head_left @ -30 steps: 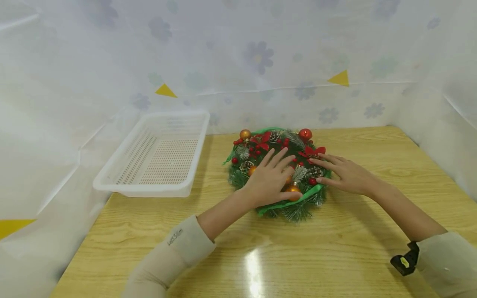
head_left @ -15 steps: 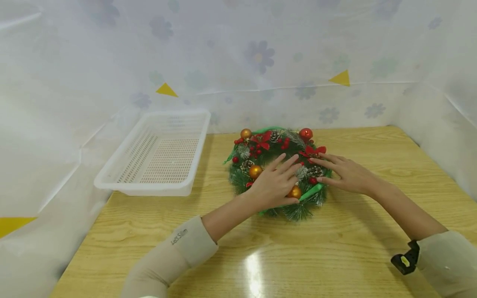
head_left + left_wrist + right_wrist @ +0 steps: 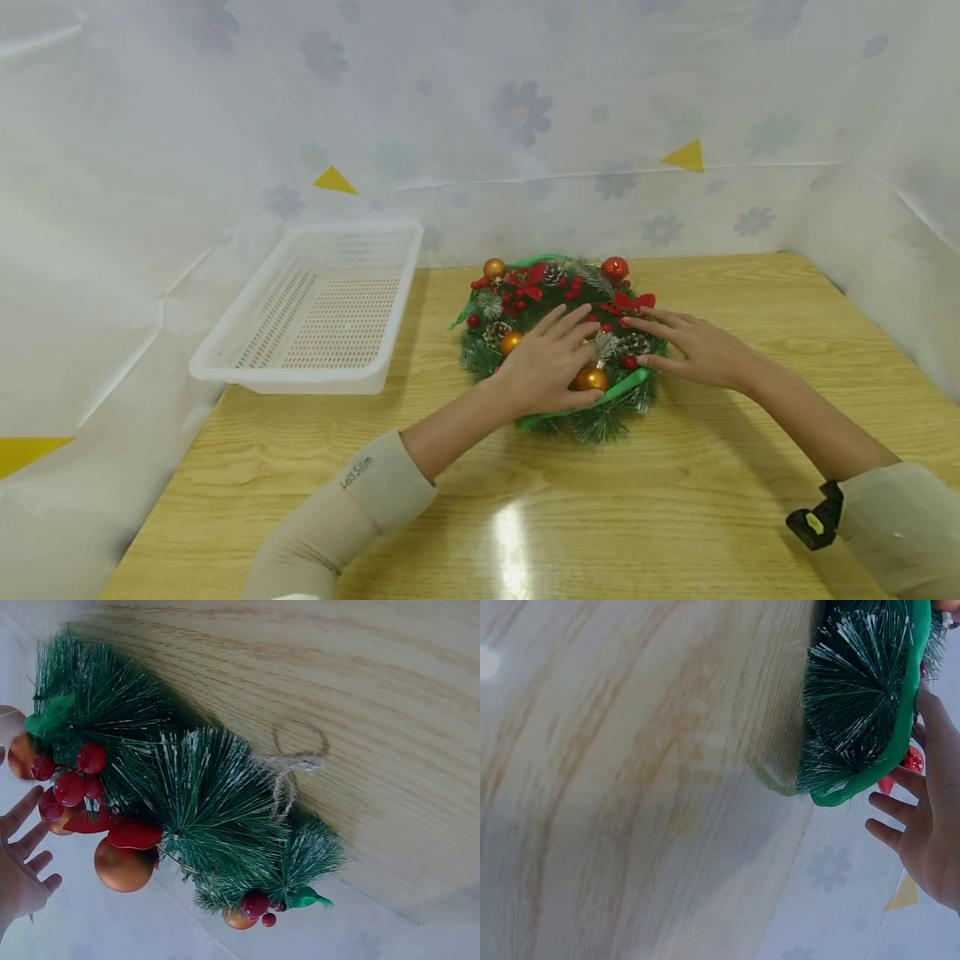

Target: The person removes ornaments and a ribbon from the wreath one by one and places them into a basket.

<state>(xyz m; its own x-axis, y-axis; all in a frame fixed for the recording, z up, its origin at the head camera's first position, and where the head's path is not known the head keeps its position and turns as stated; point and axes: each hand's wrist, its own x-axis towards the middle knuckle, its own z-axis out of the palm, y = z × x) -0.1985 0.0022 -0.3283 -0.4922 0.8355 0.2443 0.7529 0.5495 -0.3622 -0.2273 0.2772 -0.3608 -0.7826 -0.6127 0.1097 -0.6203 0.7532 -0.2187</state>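
Note:
A green Christmas wreath (image 3: 480, 357) lies on the wooden table, dressed with gold and red baubles, pinecones, red berries and red poinsettias. A green ribbon (image 3: 626, 385) runs along its outer edge. My left hand (image 3: 543, 367) is spread over the wreath's front left part, fingers straight and pointing to the centre, beside a gold bauble (image 3: 591, 379). At the right edge, my right hand (image 3: 701, 354) has its straight fingertips at the ribbon and a red poinsettia (image 3: 630, 305). In the left wrist view a twine loop (image 3: 300, 754) sticks out from the wreath's needles.
To the left of the wreath stands a white plastic basket (image 3: 382, 350) with slotted walls and floor. A white flowered sheet (image 3: 465, 108) with yellow triangles hangs behind and at the sides of the wooden table (image 3: 637, 517).
My left hand shifts slightly right over the wreath, then back left and a little forward. My right hand stays at the wreath's right edge, and the wreath keeps its place.

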